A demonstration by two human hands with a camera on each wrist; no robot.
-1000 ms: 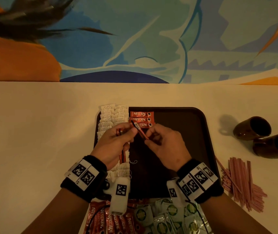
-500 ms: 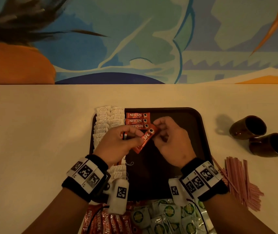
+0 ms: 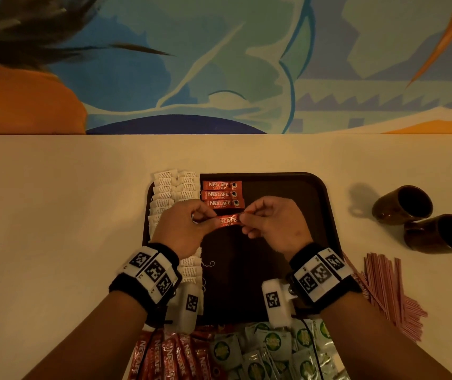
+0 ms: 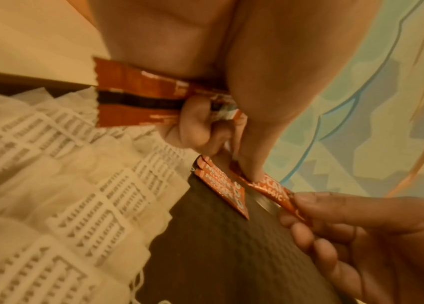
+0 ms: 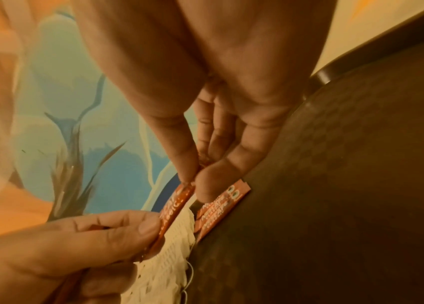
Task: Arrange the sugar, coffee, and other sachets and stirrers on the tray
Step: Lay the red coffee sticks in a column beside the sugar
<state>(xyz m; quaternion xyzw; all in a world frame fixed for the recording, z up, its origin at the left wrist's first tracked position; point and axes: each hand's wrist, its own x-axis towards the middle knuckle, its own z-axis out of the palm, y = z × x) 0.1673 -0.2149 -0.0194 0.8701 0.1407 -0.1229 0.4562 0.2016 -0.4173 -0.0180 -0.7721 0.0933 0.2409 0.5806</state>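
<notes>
Over the dark tray, levelling a red coffee sachet that half a second ago was hanging tilted; now lining it up just below the three laid coffee sachets, so placing seems imminent. Pinching it at both ends: left hand also clutching spare sachets, right hand nipping the far tip. Looking thin, flat, slightly crinkled.

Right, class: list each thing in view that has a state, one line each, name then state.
held coffee sachet: pinched at both ends, above the tray
left hand: also grips spare sachets
right hand: pinches the sachet's end
coffee sachets on tray: three, flat, stacked in a column
tray: right half bare
mugs: tipped on their sides
</notes>
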